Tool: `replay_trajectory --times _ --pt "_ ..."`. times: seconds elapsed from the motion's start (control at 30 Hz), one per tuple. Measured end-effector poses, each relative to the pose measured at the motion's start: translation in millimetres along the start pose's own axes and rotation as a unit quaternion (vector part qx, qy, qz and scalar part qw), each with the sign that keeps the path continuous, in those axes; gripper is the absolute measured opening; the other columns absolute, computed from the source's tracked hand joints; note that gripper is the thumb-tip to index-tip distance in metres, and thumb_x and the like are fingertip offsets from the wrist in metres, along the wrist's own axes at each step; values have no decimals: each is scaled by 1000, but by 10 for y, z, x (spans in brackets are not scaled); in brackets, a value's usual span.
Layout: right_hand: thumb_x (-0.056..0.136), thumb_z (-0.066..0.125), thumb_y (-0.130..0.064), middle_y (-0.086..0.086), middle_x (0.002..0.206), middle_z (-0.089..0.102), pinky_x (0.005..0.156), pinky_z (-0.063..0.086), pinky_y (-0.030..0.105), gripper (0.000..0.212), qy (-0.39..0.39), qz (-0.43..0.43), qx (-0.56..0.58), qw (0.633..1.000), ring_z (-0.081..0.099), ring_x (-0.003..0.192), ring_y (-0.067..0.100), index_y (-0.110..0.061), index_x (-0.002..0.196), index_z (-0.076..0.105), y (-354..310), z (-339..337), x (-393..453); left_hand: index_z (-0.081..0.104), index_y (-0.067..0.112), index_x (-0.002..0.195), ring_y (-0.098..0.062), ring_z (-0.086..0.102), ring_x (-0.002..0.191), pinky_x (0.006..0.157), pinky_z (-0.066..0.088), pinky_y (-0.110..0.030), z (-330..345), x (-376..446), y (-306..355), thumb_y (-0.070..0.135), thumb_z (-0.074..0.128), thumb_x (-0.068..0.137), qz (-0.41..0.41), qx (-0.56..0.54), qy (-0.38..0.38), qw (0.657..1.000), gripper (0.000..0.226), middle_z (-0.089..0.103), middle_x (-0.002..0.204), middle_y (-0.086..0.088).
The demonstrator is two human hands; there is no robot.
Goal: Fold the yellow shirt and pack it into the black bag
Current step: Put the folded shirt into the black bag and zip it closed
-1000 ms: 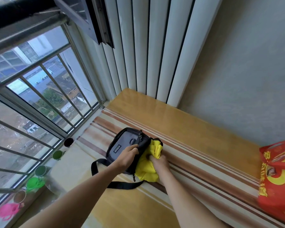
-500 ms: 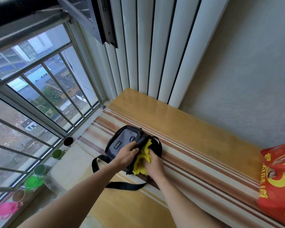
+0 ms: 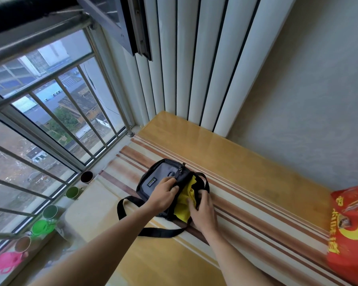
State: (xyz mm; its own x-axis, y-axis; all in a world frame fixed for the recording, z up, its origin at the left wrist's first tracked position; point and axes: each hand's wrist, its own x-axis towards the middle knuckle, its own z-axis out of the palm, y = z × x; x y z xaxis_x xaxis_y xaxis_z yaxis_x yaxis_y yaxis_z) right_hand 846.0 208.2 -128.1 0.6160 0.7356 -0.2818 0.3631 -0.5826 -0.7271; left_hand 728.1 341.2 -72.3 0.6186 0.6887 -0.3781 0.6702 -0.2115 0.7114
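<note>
The black bag [image 3: 160,176] with a grey front panel lies on the striped cloth [image 3: 246,211] of a wooden surface, its strap looping toward me. The yellow shirt [image 3: 184,205] is bunched inside the bag's open mouth, only a strip of it showing. My left hand [image 3: 163,195] grips the near edge of the bag's opening, fingers curled over the rim. On the right side of the opening, my right hand [image 3: 203,211] presses down on the shirt and bag edge with its fingers; the fingertips are hidden in the fabric.
A red plastic bag [image 3: 351,230] sits at the right edge. Small cups [image 3: 86,176] and green [image 3: 42,227] and pink lids line the windowsill on the left under a barred window. White vertical panels and a wall stand behind.
The yellow shirt has gone from hanging out over the bag's side to mostly inside it. My right hand moved with it into the opening. My left hand kept its hold on the rim.
</note>
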Motion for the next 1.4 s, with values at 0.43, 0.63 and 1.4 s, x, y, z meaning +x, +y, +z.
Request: replay_trajectory --times 0.43,0.63,1.4 --pt "86 66 -32 2 98 75 87 59 44 20 -81 226 221 945 70 92 24 -23 101 74 34 303 444 55 22 131 -17 36 139 109 28 -32 157 -10 -95 30 44 102 38 23 8 999 32 41 151 5" --pt "92 49 -34 11 86 75 68 63 44 22 29 290 214 932 73 71 28 -20 96 65 126 219 383 52 19 119 -23 46 124 104 38 -47 100 104 -283 42 42 101 32 97 29 994 31 40 142 0" --pt "99 58 -20 2 75 57 46 33 22 11 -213 240 311 895 46 51 11 -12 95 64 -14 -331 494 43 21 101 -25 39 100 75 45 -40 97 119 -34 48 57 80 63 280 74 955 37 35 105 -2"
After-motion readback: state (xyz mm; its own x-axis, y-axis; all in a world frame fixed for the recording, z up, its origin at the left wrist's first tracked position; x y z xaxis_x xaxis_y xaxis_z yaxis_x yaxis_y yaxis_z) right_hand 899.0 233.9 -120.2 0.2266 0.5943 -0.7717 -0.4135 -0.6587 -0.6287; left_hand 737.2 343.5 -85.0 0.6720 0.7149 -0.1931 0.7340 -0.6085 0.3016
